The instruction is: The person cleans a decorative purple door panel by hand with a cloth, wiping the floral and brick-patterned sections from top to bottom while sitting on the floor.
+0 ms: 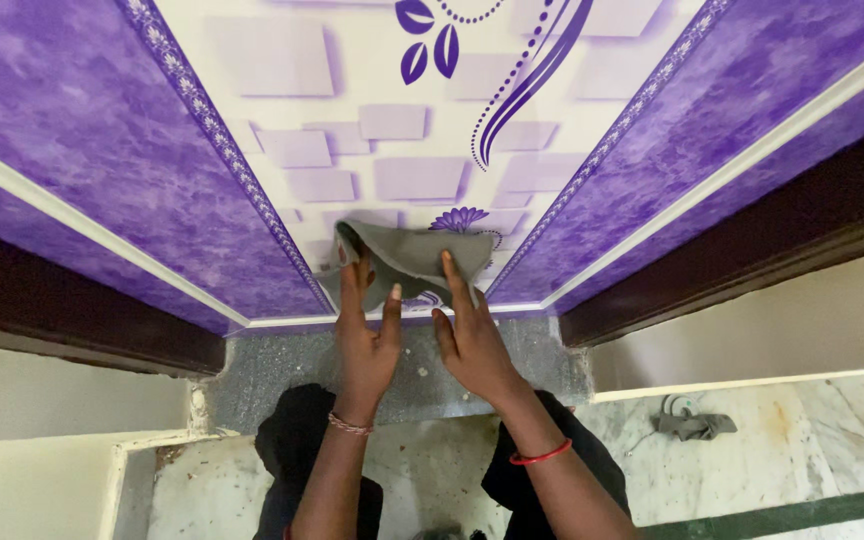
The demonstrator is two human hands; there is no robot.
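Basically both hands press the grey cloth flat on the door low at its near edge, left hand and right hand fingers spread on it; best to keep palms flat and pressure even along the bottom trim.

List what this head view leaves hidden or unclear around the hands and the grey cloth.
- Door panel: the patch under the grey cloth is covered.
- Left hand, right hand: palms face away; contact unseen.
- Second rag on the floor: too small to identify what lies with it.
- Door top: cut off by the upper edge.
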